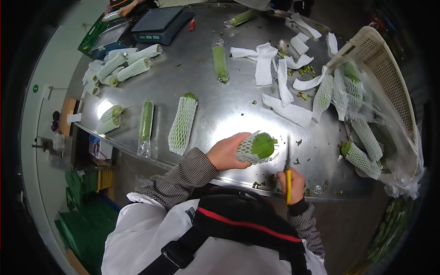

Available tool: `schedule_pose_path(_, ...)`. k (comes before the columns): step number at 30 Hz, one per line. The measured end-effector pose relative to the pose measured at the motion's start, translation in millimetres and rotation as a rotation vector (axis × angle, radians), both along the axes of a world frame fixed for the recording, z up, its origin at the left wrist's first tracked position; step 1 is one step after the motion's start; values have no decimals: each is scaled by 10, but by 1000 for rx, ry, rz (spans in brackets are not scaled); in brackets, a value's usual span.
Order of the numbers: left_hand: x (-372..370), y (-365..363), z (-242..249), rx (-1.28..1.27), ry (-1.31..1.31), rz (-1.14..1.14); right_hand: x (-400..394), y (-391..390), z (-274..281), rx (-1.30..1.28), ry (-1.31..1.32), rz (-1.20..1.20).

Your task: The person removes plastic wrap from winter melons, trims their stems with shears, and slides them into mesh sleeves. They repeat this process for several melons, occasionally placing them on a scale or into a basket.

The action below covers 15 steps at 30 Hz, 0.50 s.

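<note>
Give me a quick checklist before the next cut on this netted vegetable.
1. Left hand grips the netted green vegetable: ok.
2. Its cut end sticks out of the foam net: ok.
3. Right hand holds the yellow-handled knife: ok.
4. Blade clear of the left fingers: ok, apart.
5. Blade sharpness: cannot tell.
6. Steel table by the hands free of trimmings: not ok, scraps lie there.

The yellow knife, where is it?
In the head view, the yellow-handled knife is in the right hand at the near edge of the steel table, just right of the net-wrapped green vegetable that the left hand holds.
</note>
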State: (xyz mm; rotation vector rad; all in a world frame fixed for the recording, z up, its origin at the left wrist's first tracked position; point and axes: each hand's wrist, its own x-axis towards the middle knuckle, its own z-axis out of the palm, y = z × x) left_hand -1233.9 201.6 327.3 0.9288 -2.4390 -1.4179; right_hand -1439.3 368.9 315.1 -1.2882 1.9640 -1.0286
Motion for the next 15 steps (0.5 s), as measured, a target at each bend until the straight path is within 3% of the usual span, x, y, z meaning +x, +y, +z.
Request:
schedule_pose_path(2, 0, -11, -35, -66, 23, 18, -272, 101, -336, -13, 0, -82)
schedule_pose_path(4, -13, -10, 9, -128, 43, 43, -599, 130, -493, 327, 375, -231)
schedule_pose_path(5, -46, -26, 117, -212, -68, -41, -736, 230, -562, 325, 378, -213)
schedule_pose_path(6, -67, -47, 178, -302, -182, -113, -862, 324, -631, 390, 673, -35)
schedule_pose_path(7, -59, -45, 115, -451, -115, -149, -854, 240, -582, 435, 965, 162)
schedule_pose_path(8, -64, -23, 67, -527, -154, -212, -830, 102, -553, 509, 796, 105)
schedule_pose_path(10, -133, 19, 143, -656, -184, -331, -641, -217, -180, 266, -186, 105)
schedule_pose_path(11, -179, 35, 149, -717, -165, -392, -547, -368, -63, 273, -188, 146)
schedule_pose_path(13, -305, 97, 71, -834, -52, -337, -361, -606, 101, 430, -569, 369)
schedule_pose_path(14, -314, 104, 33, -958, 78, -316, -227, -653, 58, 279, -239, 561)
schedule_pose_path(15, -268, 87, 55, -963, 68, -296, -181, -670, -8, 281, -436, 508)
